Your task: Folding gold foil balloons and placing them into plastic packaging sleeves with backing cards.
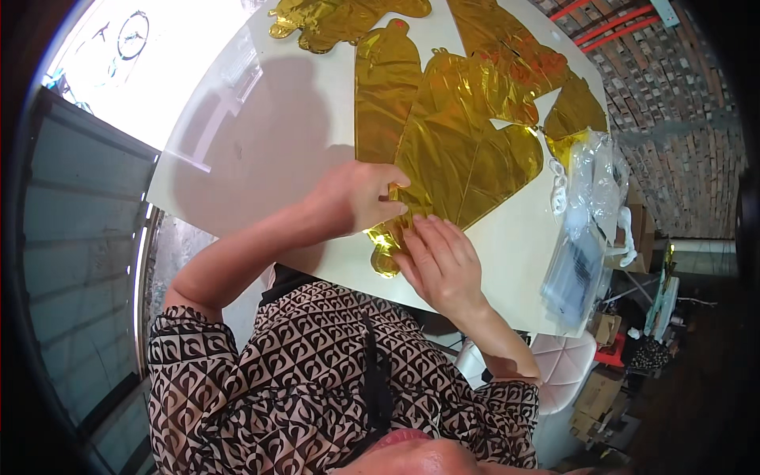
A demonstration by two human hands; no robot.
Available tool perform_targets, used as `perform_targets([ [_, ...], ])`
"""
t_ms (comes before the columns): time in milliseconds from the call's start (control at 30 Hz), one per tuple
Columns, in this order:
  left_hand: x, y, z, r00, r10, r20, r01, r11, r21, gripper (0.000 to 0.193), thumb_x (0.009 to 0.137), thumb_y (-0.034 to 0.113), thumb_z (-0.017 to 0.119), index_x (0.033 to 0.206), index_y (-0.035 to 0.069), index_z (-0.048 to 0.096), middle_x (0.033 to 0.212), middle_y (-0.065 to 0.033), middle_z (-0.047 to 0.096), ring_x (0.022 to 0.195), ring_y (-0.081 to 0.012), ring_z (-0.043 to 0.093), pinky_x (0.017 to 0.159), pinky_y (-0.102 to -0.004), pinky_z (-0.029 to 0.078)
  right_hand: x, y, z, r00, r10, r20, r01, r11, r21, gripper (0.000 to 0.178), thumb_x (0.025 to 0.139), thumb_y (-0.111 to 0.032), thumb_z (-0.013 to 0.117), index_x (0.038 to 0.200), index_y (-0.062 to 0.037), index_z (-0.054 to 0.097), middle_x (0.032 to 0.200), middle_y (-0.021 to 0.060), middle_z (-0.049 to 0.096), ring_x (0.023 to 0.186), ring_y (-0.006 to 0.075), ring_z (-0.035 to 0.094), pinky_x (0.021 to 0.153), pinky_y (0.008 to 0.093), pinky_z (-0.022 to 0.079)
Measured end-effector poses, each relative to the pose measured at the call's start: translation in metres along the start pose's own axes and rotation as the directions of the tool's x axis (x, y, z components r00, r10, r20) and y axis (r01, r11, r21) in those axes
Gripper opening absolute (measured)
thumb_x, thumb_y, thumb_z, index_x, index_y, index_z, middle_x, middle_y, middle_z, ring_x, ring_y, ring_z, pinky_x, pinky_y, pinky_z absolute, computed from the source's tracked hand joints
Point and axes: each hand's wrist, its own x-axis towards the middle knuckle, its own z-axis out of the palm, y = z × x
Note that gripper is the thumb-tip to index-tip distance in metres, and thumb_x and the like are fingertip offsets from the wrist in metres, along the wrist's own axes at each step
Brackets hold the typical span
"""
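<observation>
Flat, uninflated gold foil balloons (463, 162) lie on the pale table (507, 261), several of them overlapping. My left hand (366, 198) is closed, its thumb and forefinger pinching the near edge of one balloon. Close beside it, my right hand (445, 265) holds the same foil between thumb and fingers, its fingers lying together over the surface. A shiny rounded tip of this balloon sticks out below both hands, towards the table's near edge. What lies under my right fingers is hidden.
More gold foil (332, 20) lies at the far edge. On the right are clear plastic packets (574, 265) and a white coiled strip (559, 186). A pinkish padded seat (560, 368) stands below the table's right corner, with cardboard boxes (598, 400) beyond it.
</observation>
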Motion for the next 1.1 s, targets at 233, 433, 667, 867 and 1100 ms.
perform_targets([
  [233,-0.03,0.01,-0.019,0.994,-0.056,-0.094,0.068,0.989,0.133,0.036,0.084,0.029,0.075,0.111,0.006,0.069,0.09,-0.0156,0.071,0.083,-0.0338,0.069,0.072,-0.042,0.054,0.001,0.0,0.006,0.997,-0.047,-0.063,0.047,0.999,0.006,0.021,0.075,-0.004,0.078,0.094,-0.0025,0.069,0.107,0.0103,0.07,0.1,0.0275,0.067,0.086,0.037,0.057],
  [433,-0.063,-0.01,0.0,0.937,0.322,-0.137,-0.255,0.895,0.365,0.031,0.085,0.026,0.075,0.109,0.008,0.07,0.101,-0.0096,0.064,0.087,-0.027,0.062,0.073,-0.0385,0.052,-0.002,0.002,0.011,0.998,-0.031,-0.059,0.034,0.997,0.062,0.021,0.075,-0.002,0.079,0.094,-0.0023,0.069,0.106,0.0104,0.07,0.098,0.0271,0.068,0.084,0.0361,0.057],
  [667,-0.081,-0.02,0.009,0.873,0.469,-0.13,-0.322,0.757,0.569,0.024,0.086,0.025,0.073,0.104,0.008,0.072,0.106,-0.005,0.063,0.086,-0.0197,0.06,0.07,-0.0338,0.05,-0.001,-0.004,0.01,0.999,-0.02,-0.025,0.023,0.993,0.12,0.022,0.075,-0.004,0.08,0.094,-0.0023,0.069,0.105,0.0105,0.07,0.098,0.027,0.068,0.083,0.0351,0.056],
  [867,-0.08,-0.023,0.011,0.864,0.48,-0.153,-0.325,0.763,0.56,0.022,0.085,0.023,0.074,0.101,0.008,0.072,0.106,-0.0032,0.064,0.084,-0.0179,0.061,0.067,-0.0322,0.049,0.003,-0.01,0.008,1.0,-0.009,-0.001,0.009,0.988,0.152,0.023,0.075,-0.004,0.08,0.095,-0.0015,0.07,0.105,0.0109,0.07,0.098,0.027,0.068,0.083,0.0353,0.057],
  [1100,-0.076,-0.023,0.014,0.847,0.488,-0.209,-0.309,0.774,0.553,0.025,0.083,0.023,0.076,0.102,0.007,0.07,0.103,-0.0011,0.066,0.079,-0.0162,0.062,0.063,-0.0309,0.049,0.002,-0.01,0.01,1.0,-0.007,0.02,0.004,0.985,0.171,0.023,0.076,-0.007,0.08,0.096,-0.0015,0.071,0.107,0.0116,0.07,0.099,0.0277,0.067,0.086,0.0364,0.057],
])
